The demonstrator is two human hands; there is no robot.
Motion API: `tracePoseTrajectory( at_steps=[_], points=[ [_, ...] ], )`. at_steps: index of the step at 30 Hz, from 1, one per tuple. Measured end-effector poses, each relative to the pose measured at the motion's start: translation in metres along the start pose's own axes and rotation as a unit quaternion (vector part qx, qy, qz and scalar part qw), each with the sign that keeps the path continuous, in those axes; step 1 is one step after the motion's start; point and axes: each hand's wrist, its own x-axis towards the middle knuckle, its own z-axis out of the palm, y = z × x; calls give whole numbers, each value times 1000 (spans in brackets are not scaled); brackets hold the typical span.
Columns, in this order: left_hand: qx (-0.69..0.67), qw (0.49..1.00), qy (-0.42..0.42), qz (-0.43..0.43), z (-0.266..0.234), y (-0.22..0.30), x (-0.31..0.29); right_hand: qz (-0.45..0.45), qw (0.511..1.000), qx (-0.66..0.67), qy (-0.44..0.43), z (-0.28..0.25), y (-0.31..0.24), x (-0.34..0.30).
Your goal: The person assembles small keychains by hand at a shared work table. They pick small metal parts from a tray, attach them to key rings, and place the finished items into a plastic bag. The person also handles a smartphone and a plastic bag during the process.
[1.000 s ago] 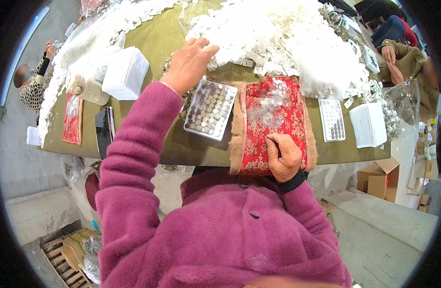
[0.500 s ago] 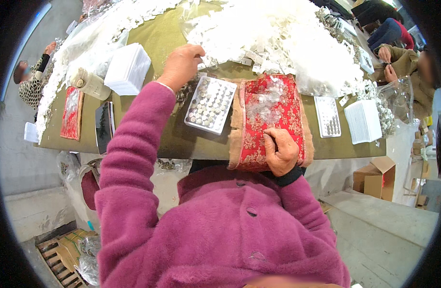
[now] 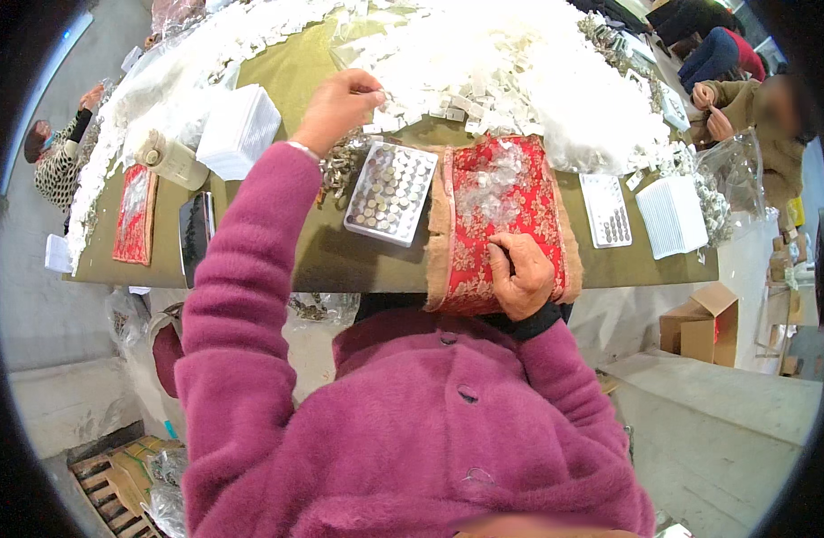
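Note:
My left hand (image 3: 336,109) reaches over the table's far part. Its thumb and fingertips are pinched together at the near edge of a heap of small white pieces (image 3: 475,106); whatever they hold is too small to make out. Below that wrist lies a small pile of metallic parts (image 3: 340,169). A white tray (image 3: 391,193) with rows of round silvery pieces stands between my arms. To its right, a red floral cloth pad (image 3: 470,264) carries a patch of clear small bits (image 3: 494,193). My right hand (image 3: 524,276) rests on the pad's near right part, fingers curled and thumb against the forefinger.
White stacked trays (image 3: 241,133) and a pale bottle (image 3: 171,161) stand left, beside a dark flat case (image 3: 196,238) and another red pad (image 3: 135,215). Right are a part-filled tray (image 3: 606,211) and another tray stack (image 3: 671,218). Two people (image 3: 766,125) (image 3: 62,161) work at the sides.
My left hand has moved slightly away from me, and more of the metallic pile shows under its wrist. My right hand stays on the red pad, almost unmoved.

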Motion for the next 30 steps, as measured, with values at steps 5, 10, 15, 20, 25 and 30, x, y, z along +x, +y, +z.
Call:
tracePoseTrajectory(
  at_steps=[5,10,15,20,25,30],
  points=[
    [-281,959,31,-26,-9,22,-47,101,990,93,-32,-7,-14,6],
    [29,910,115,396,51,53,-151,374,694,610,-78,-20,-33,20],
    [78,870,71,481,96,54,-199,411,644,640,-83,-15,-41,22],
    [-28,891,88,445,101,54,-206,406,731,541,-91,-15,-37,19],
    [-207,956,124,167,101,61,-211,357,752,544,-108,-24,-43,21],
    [-204,963,12,175,97,53,-201,219,909,340,-100,-29,-49,23]
  ],
)
